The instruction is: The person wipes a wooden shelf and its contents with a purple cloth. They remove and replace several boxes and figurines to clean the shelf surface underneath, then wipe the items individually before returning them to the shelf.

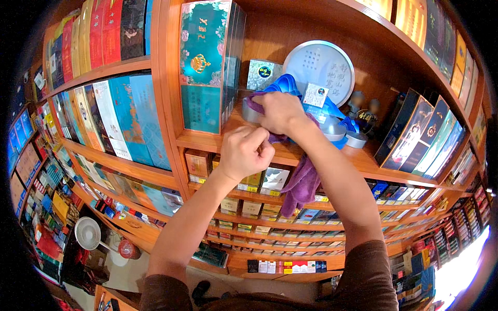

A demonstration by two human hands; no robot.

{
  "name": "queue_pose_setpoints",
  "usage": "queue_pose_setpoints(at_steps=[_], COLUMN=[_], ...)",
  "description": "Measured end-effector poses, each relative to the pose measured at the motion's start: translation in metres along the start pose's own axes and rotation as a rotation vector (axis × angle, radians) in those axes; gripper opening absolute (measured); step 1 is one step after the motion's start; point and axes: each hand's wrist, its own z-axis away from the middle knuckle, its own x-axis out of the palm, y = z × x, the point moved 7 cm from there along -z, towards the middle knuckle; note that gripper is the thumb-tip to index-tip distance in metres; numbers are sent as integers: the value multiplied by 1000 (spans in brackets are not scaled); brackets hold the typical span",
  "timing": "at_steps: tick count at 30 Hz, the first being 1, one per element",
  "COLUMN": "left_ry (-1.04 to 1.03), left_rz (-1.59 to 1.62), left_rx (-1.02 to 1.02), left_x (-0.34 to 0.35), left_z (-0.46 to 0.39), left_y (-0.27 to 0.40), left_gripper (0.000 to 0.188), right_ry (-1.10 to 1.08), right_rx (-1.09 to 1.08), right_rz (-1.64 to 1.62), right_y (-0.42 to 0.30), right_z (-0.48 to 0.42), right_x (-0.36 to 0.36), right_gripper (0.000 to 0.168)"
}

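Note:
My right hand grips a purple cloth and presses part of it against a silver rounded base on the shelf. The rest of the cloth hangs over the shelf's front edge, below my right forearm. Just left of and below it, my left hand is curled into a loose fist near the shelf edge; whether it pinches anything is hidden. Behind my right hand stands a display ornament with blue wavy ridges, a round white plaque bearing writing, and a small patterned box.
Tall teal boxes stand left of the ornament; dark boxes lean at the right. Another patterned box and small figurines are at the back. Lower shelves hold rows of small packs. A white fan stands lower left.

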Motion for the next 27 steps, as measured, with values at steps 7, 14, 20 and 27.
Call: queue_pose_setpoints(at_steps=[7, 14, 20, 27], left_ry=[-17, -49, -127, -154], left_rz=[3, -21, -53, -87], left_rx=[-64, -111, -205, -252], left_x=[7, 9, 12, 24], left_z=[-5, -7, -1, -4], left_y=[0, -1, -13, -11], left_gripper=[4, 4, 8, 7], right_ry=[23, 284, 392, 573], right_rx=[154, -55, -249, -269], right_rz=[85, 23, -209, -36], right_y=[34, 37, 63, 43], right_z=[22, 82, 127, 135], right_x=[-6, -15, -11, -28], right_gripper=[25, 32, 33, 27])
